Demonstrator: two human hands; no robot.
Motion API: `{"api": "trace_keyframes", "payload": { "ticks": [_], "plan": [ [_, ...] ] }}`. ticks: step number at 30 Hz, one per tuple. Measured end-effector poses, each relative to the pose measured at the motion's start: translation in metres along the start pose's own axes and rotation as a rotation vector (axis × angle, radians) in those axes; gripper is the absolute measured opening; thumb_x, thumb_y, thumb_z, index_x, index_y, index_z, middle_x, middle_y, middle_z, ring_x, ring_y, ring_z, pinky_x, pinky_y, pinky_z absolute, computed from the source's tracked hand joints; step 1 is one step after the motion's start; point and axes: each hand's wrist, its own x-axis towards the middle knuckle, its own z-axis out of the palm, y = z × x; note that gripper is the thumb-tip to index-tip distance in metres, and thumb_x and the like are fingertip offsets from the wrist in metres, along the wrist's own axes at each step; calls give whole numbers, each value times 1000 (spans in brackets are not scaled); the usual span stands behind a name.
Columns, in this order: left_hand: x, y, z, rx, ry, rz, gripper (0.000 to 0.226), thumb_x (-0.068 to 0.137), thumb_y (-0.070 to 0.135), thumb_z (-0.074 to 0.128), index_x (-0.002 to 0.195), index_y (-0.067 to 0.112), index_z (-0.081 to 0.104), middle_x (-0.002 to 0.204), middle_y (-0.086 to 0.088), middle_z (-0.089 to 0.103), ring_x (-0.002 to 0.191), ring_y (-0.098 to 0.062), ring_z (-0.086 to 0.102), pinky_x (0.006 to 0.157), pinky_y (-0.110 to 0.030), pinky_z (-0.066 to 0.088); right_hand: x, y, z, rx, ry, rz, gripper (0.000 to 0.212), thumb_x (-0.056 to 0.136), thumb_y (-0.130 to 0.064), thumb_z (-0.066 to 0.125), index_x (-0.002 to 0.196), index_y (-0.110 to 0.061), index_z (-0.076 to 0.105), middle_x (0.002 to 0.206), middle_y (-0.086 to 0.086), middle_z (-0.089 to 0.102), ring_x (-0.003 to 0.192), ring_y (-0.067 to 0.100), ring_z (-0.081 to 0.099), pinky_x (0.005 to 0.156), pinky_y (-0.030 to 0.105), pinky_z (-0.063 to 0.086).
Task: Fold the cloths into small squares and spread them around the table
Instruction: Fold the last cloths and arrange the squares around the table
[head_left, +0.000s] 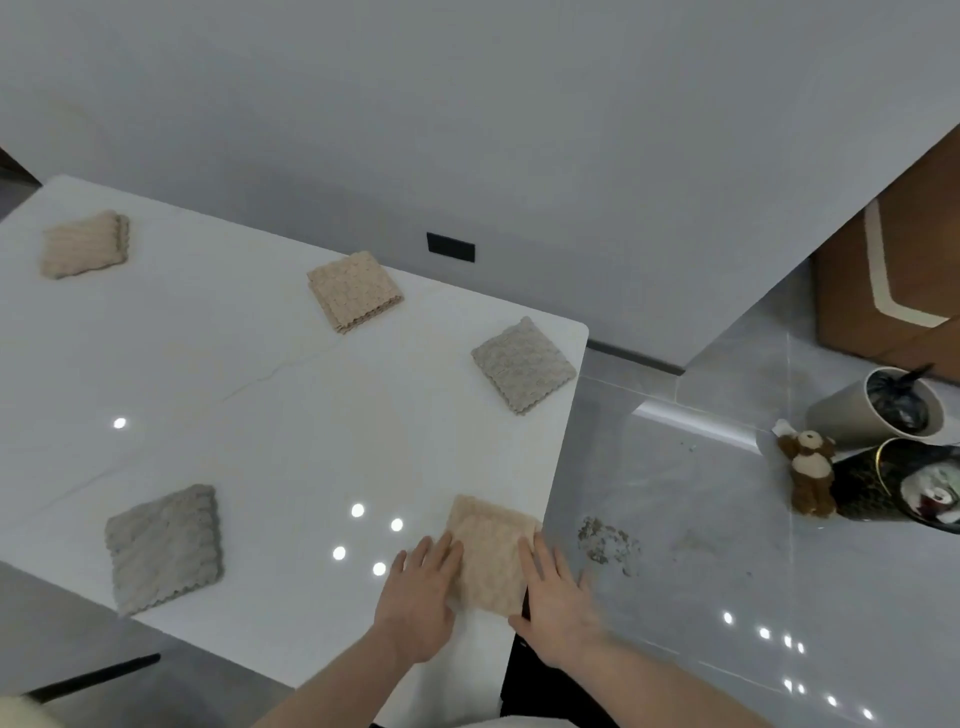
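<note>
1. A white desk (249, 395) carries five folded cloths, spread well apart from one another
2. The nearest one, a beige cloth (491, 553), lies folded square close to the desk's near right corner, just inside the right edge
3. The left hand (421, 597) lies flat with straight fingers, its fingertips resting on the left side of that beige cloth; it grips nothing
4. The right hand (558, 603) is flat too, fingers straight and slightly spread, touching the cloth's right side at the desk's edge; it holds nothing either
5. A grey cloth (163, 548) sits folded by the near left edge
6. A second grey cloth (524, 364) lies at the far right corner
7. A tan cloth (356, 291) rests along the far edge, about midway
8. A pale beige cloth (85, 244) sits near the far left corner
9. Off the desk to the right, on the glossy floor (701, 519), stand a small brown plush toy (810, 473) and two tipped bins (883, 410), with a patch of crumbs (608, 543) beside the desk's right edge
</note>
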Motion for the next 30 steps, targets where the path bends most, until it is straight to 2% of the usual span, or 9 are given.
{"api": "trace_keyframes", "payload": {
  "ticks": [7, 10, 12, 15, 20, 26, 30],
  "plan": [
    [-1, 13, -20, -70, -100, -100, 82, 95, 20, 47, 164, 24, 2, 172, 6, -3, 156, -28, 11, 125, -46, 18, 4, 1, -17, 2, -10, -55, 99, 94, -52, 58, 163, -18, -5, 170, 7, -1, 154, 29, 11, 120, 50, 28],
    [-9, 9, -17, -145, -45, -89, 85, 92, 14, 44, 164, 27, 1, 172, 7, -4, 157, -27, 10, 126, -45, 16, -1, 0, -18, 17, 26, -66, 96, 95, -50, 57, 163, -18, -2, 165, 7, 13, 151, 28, 20, 117, 46, 33],
    [-17, 4, -13, -232, 41, -78, 85, 88, 13, 44, 163, 29, 5, 172, 7, -1, 156, -25, 15, 124, -41, 21, -7, -1, -14, 38, 61, -65, 94, 96, -48, 56, 163, -21, -4, 163, 5, 19, 148, 27, 25, 115, 45, 36],
    [-28, 1, -12, -305, 137, -85, 85, 87, 16, 44, 162, 32, 8, 172, 8, -1, 152, -20, 21, 121, -35, 26, -15, 0, -11, 81, 111, -46, 92, 97, -47, 53, 163, -24, -8, 165, 4, 14, 149, 29, 23, 116, 44, 36],
    [-31, -6, -28, -331, 221, -78, 86, 87, 20, 46, 163, 34, 8, 171, 9, -6, 154, -20, 17, 123, -35, 23, -14, 5, -35, 162, 218, -58, 89, 98, -43, 52, 163, -26, -7, 170, 1, -5, 156, 27, 10, 122, 43, 30],
    [1, -14, -86, -336, 352, -87, 83, 92, 22, 50, 164, 31, 9, 171, 6, -13, 155, -25, 12, 124, -39, 23, 10, 29, -87, 204, 332, -62, 88, 99, -43, 52, 164, -23, -5, 171, 4, -6, 157, 27, 3, 126, 41, 20],
    [40, -12, -125, -320, 385, -102, 81, 93, 22, 50, 164, 30, 10, 171, 5, -13, 155, -26, 12, 123, -40, 25, 40, 46, -127, 209, 340, -61, 89, 98, -43, 54, 164, -23, -4, 171, 4, -8, 157, 26, 4, 126, 40, 21]
  ]
}}
